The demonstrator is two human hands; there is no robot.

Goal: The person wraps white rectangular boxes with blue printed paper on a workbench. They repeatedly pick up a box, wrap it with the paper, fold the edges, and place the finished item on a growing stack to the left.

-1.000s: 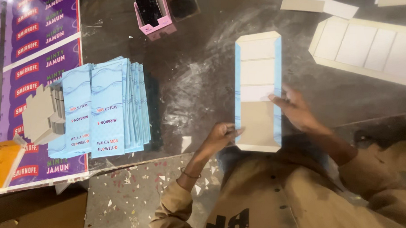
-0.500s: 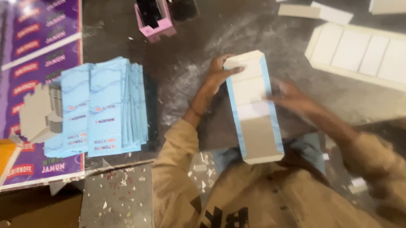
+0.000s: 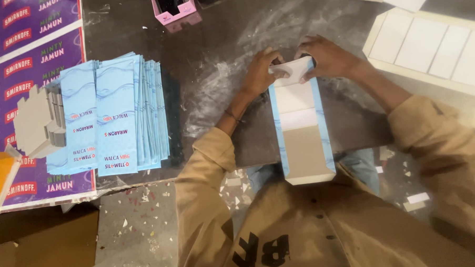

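A long flat carton blank, light blue at the edges with white and grey-brown inner panels, lies lengthwise in front of me, its near end over the table edge. My left hand and my right hand both grip its far end and bend the white end flap there. A fanned stack of light blue flat cartons lies to the left on the dark worktable.
Purple printed sheets cover the table's left side, with a pile of grey card pieces on them. A pink box stands at the back. A large cream die-cut sheet lies at the right. Paper scraps litter the floor.
The carton blank has been turned and drawn toward me. Both hands moved from its near end and side up to its far end, where they now fold the flap.
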